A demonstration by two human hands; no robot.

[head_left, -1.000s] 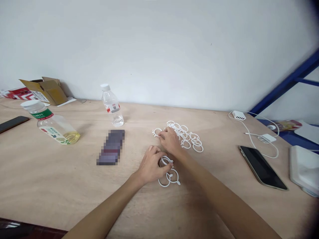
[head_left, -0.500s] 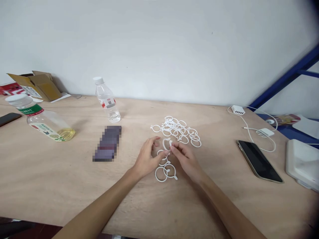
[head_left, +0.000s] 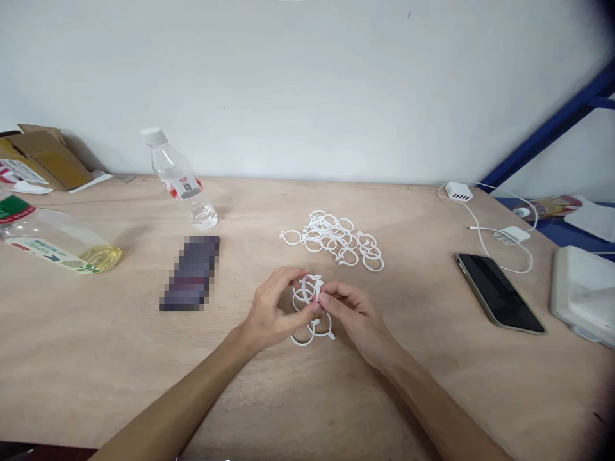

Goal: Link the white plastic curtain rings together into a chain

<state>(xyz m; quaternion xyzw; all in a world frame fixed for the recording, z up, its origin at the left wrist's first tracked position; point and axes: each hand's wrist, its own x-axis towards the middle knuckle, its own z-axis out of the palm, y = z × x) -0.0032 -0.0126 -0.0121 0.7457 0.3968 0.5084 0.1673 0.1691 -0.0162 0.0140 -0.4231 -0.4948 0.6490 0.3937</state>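
My left hand [head_left: 271, 314] and my right hand [head_left: 353, 317] meet near the middle of the wooden table [head_left: 96, 346]. Both pinch one white plastic ring [head_left: 311, 286] between their fingertips. That ring joins a short chain of white rings [head_left: 307, 330] that hangs down and lies on the table under my hands. A loose pile of white rings [head_left: 334, 238] lies just beyond my hands.
A small water bottle [head_left: 180, 182] stands at the back left, a bottle with yellow liquid [head_left: 52, 240] lies at far left. A blurred dark object [head_left: 189, 272] lies left of my hands. A phone [head_left: 497, 293], chargers with cable [head_left: 480, 224] and a white case [head_left: 583, 294] are at right.
My right hand took a ring from the pile and drew it back to my left hand; both now pinch it over the chain. The view shifted, so objects slid left.
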